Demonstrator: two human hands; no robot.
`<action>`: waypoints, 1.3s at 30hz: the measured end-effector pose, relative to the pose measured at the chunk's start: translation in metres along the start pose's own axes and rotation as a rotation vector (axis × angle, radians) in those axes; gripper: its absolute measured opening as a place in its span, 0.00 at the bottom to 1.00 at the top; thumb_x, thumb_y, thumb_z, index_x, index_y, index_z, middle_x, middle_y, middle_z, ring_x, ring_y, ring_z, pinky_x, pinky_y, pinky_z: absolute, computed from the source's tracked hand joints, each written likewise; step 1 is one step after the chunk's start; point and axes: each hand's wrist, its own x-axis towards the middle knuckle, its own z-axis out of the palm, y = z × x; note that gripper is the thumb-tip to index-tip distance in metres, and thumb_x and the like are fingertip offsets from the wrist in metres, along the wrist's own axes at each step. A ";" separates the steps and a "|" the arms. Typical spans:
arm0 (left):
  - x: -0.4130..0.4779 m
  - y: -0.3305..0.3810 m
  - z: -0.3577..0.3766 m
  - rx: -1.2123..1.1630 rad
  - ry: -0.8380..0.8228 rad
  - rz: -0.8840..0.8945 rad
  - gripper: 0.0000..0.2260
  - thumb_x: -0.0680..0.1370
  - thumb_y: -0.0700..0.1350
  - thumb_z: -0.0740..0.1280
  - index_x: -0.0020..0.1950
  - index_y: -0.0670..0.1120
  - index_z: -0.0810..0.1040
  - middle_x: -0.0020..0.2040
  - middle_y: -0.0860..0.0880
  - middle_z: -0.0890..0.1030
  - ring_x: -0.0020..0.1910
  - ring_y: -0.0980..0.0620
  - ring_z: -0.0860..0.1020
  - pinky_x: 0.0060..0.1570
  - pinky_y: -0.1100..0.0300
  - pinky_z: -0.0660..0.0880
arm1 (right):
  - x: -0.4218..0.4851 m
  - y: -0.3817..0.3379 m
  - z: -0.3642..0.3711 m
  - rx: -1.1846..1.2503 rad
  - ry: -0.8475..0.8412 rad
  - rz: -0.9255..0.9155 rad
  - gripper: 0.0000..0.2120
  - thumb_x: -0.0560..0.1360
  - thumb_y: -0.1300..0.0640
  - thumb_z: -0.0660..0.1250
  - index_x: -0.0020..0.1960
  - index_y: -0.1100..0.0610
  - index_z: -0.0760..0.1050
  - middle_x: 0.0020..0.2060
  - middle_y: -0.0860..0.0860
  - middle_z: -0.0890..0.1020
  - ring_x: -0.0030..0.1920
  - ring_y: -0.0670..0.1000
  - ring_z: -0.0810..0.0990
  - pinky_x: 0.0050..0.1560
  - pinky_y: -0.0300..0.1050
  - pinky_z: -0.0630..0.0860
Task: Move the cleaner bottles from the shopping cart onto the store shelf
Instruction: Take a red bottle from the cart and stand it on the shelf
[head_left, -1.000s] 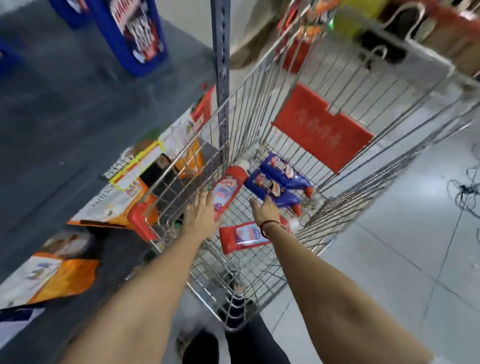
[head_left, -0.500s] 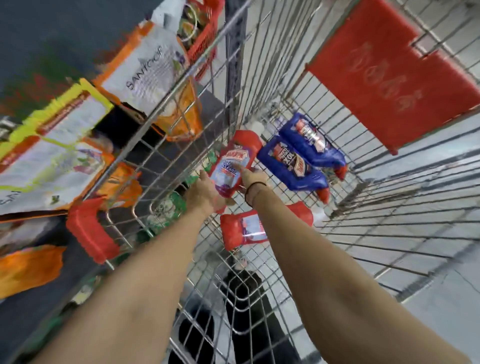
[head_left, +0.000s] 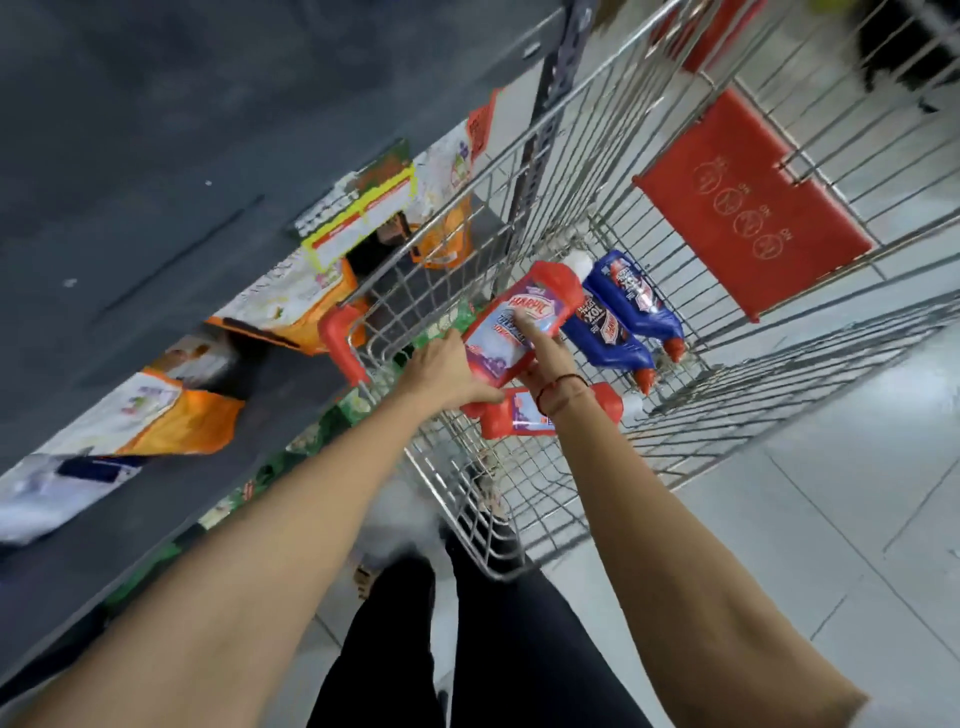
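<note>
Inside the wire shopping cart (head_left: 582, 156), a red Harpic cleaner bottle (head_left: 540, 304) is lifted off the cart floor, held between both hands. My left hand (head_left: 441, 366) grips its lower left side. My right hand (head_left: 545, 348) lies on its label with fingers pointing up. A second red bottle (head_left: 519, 418) lies flat on the cart floor under my wrists. Two blue bottles (head_left: 605, 330) (head_left: 641, 301) lie side by side to the right, red caps toward the near side. The dark grey store shelf (head_left: 156, 156) stands to the left of the cart.
Orange and white pouches (head_left: 291, 306) lie on a lower shelf level left of the cart. A red cart corner bumper (head_left: 340, 340) sits by my left hand. A red child-seat flap (head_left: 748, 208) hangs at the cart's far end. Grey tiled floor (head_left: 831, 519) lies to the right.
Both hands reached into the cart, closed on the red bottle that lay at the left, and raised it off the cart floor. The camera view shifted.
</note>
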 end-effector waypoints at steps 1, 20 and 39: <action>-0.009 -0.003 -0.004 -0.022 0.011 0.032 0.50 0.49 0.67 0.73 0.66 0.49 0.65 0.60 0.43 0.77 0.58 0.40 0.76 0.57 0.46 0.75 | -0.015 -0.002 0.000 0.027 -0.021 -0.038 0.26 0.66 0.51 0.76 0.59 0.61 0.74 0.49 0.56 0.82 0.44 0.55 0.80 0.42 0.46 0.77; -0.244 -0.158 -0.168 -0.570 0.532 0.365 0.30 0.65 0.49 0.77 0.63 0.43 0.71 0.58 0.48 0.80 0.55 0.56 0.79 0.54 0.65 0.75 | -0.289 -0.015 0.212 -0.199 -0.736 -0.773 0.14 0.63 0.61 0.74 0.47 0.55 0.77 0.37 0.45 0.86 0.40 0.45 0.83 0.42 0.42 0.80; -0.387 -0.409 -0.217 -0.907 1.068 -0.022 0.31 0.64 0.50 0.76 0.62 0.36 0.72 0.54 0.43 0.79 0.43 0.62 0.81 0.44 0.71 0.77 | -0.422 0.169 0.457 -0.804 -1.275 -0.892 0.24 0.65 0.66 0.75 0.57 0.60 0.71 0.54 0.58 0.81 0.49 0.49 0.82 0.52 0.42 0.80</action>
